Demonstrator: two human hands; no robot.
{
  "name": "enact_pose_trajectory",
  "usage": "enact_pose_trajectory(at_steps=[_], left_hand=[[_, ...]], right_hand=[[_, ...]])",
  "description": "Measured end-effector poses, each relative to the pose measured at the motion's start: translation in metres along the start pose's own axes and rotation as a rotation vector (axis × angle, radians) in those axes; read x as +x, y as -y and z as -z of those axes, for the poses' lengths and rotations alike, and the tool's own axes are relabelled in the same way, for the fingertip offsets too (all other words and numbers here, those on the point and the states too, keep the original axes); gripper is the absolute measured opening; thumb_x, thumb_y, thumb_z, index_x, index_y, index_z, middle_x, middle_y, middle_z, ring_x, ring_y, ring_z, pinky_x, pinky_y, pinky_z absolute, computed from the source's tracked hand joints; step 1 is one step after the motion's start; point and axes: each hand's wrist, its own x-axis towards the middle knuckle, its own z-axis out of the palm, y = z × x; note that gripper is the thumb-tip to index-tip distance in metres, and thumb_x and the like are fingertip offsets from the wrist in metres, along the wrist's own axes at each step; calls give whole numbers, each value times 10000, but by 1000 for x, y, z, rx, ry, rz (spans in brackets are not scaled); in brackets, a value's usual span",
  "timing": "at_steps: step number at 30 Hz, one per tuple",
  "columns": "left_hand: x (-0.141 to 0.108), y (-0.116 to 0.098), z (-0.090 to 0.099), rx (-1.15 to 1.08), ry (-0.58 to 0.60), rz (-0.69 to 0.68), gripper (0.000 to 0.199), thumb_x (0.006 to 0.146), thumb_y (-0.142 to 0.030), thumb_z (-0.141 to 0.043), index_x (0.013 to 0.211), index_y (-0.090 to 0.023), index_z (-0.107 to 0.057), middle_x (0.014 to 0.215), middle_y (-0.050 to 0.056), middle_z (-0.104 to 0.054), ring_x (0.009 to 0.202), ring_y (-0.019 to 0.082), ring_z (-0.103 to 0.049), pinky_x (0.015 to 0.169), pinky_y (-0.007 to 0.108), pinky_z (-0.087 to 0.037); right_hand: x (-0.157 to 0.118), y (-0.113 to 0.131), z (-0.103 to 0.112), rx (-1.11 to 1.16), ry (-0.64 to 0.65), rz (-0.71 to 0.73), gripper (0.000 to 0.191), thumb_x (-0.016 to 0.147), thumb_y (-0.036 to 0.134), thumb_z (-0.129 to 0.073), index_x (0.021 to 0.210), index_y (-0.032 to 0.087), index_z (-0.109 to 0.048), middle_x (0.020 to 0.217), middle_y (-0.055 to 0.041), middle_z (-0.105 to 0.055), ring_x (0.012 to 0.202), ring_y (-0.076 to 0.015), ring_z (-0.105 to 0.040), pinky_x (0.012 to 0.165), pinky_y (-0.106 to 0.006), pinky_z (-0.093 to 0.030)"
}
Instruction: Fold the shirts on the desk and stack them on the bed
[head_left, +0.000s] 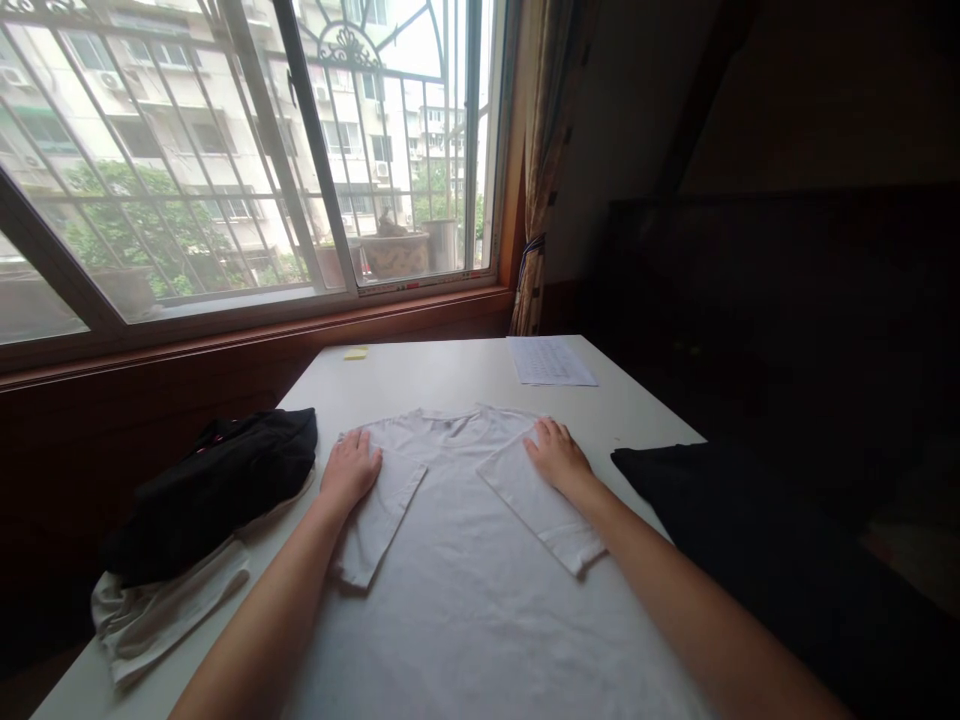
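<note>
A white T-shirt (450,560) lies spread on the white table, its collar at the far end and both sleeves folded inward over the body. My left hand (352,467) rests flat on the shirt's left shoulder, at the top of the folded left sleeve (386,510). On the right shoulder lies my right hand (557,455), fingers extended, above the folded right sleeve (540,510). Neither hand grips the cloth. The shirt's lower end runs out of view at the bottom.
Black clothing (225,490) is heaped over light cloth (172,610) at the left edge of the table (420,370). Dark cloth (720,520) covers the right side. Printed paper (551,361) and a yellow note (356,353) lie at the far end, near a barred window.
</note>
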Motion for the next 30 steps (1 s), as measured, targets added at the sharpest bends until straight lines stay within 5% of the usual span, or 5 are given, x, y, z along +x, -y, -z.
enact_pose_trajectory(at_steps=[8,30], left_hand=[[1,0,6,-13,-39,-17,511,1011,-333,-384,1394,-55,-577,1467,228,-573,1369,324,-529,1176,450,-364],[30,7,-8,-49,-21,10,565,981,-304,-358,1445,-36,-539,1536,224,-525,1468,304,-454,1233,481,-323]], right_hand=[[3,1,2,-20,-136,-25,293,993,284,-515,1163,102,-669,1257,-178,-639,1169,-289,-523,990,-366,-423],[31,3,-6,-5,-65,-24,367,1005,224,-445,1268,93,-664,1326,-175,-645,1232,-271,-552,1088,-329,-376]])
